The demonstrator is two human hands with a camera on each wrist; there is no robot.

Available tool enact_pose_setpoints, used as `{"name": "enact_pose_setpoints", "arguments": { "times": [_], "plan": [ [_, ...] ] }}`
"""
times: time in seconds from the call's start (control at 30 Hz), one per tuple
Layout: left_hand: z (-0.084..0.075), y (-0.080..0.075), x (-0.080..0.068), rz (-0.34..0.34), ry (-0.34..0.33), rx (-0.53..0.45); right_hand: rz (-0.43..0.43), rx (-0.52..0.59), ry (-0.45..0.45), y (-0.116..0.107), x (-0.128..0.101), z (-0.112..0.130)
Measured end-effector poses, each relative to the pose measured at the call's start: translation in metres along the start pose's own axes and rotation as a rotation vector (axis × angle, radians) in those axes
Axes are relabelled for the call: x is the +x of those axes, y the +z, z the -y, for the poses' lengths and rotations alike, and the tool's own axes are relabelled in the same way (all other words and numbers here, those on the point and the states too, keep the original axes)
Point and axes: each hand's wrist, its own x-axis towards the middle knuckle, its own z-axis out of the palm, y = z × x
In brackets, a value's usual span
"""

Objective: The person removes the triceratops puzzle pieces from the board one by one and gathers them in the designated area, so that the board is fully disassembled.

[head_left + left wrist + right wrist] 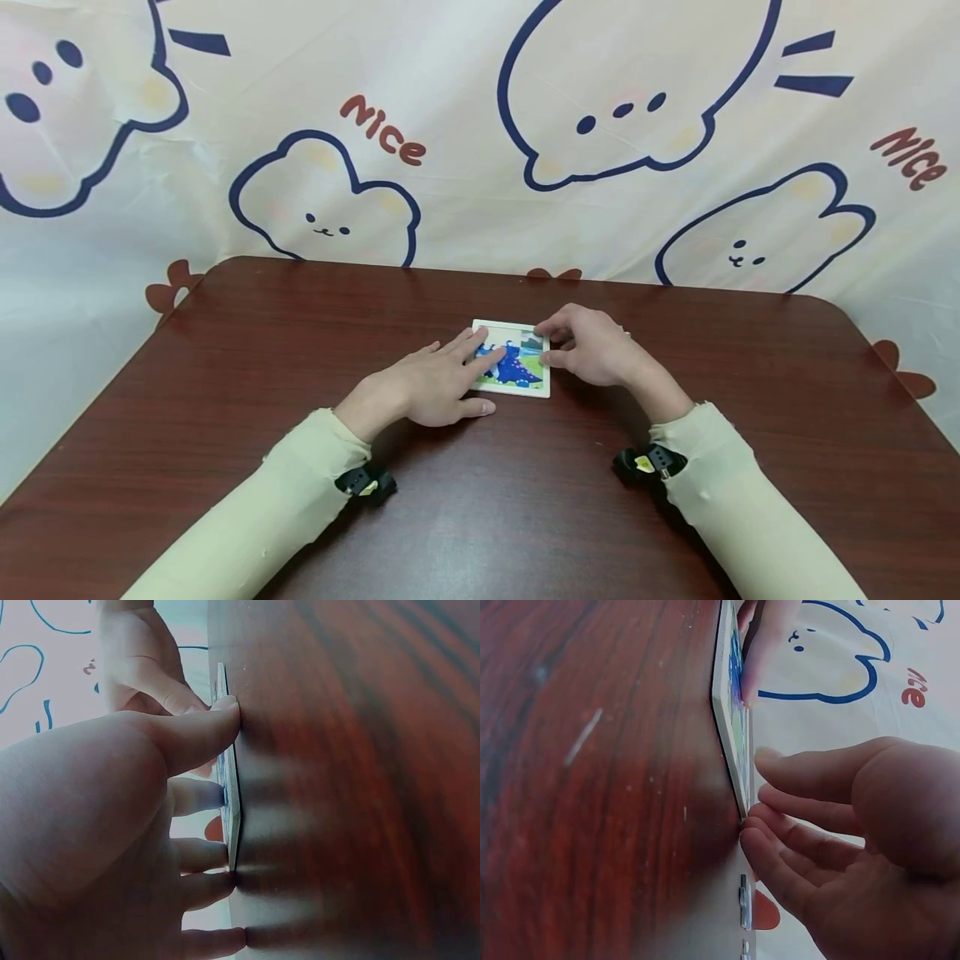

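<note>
A white-framed picture board (517,393), perhaps a puzzle, lies flat on the table; it bears a blue dinosaur (517,368). Across its left side my left hand (438,385) rests with fingers spread and fairly straight. In the left wrist view, two of that hand's fingertips (214,796) are on the board and the outer fingers reach the tabletop. My right hand (592,346) is at the board's right edge, fingers loosely bent. The right wrist view shows its thumb (780,769) a little off the board's surface, while other fingertips touch or nearly touch the edge.
The dark red-brown table (480,517) spreads around the board. Small pale items (746,904) lie beyond my right hand, too partial to identify. A white curtain (465,67) with cartoon outlines hangs behind the table. Each wrist wears a black strap, such as the right strap (648,462).
</note>
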Motion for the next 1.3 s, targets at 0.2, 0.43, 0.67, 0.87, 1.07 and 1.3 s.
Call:
{"name": "enact_pose_setpoints", "arguments": {
  "times": [0.2, 0.43, 0.67, 0.87, 1.07, 1.3],
  "plan": [
    [0.001, 0.001, 0.001, 0.001, -0.001, 0.000, 0.013, -0.006, -0.040, 0.003, 0.002, -0.003],
    [0.001, 0.001, 0.000, -0.002, 0.002, 0.001, 0.005, -0.012, -0.045, 0.002, 0.004, -0.003],
    [0.000, 0.000, 0.000, -0.003, 0.002, 0.003, -0.004, -0.021, -0.048, 0.002, 0.007, -0.001],
    [0.000, 0.000, 0.000, -0.002, 0.000, 0.001, -0.004, -0.038, -0.026, 0.002, 0.011, 0.004],
    [0.000, 0.000, 0.001, 0.001, -0.001, -0.001, -0.003, -0.031, 0.018, 0.002, 0.015, 0.008],
    [0.001, 0.000, 0.000, 0.003, -0.002, 0.005, -0.012, -0.024, 0.038, 0.004, 0.020, 0.012]
  ]
}}
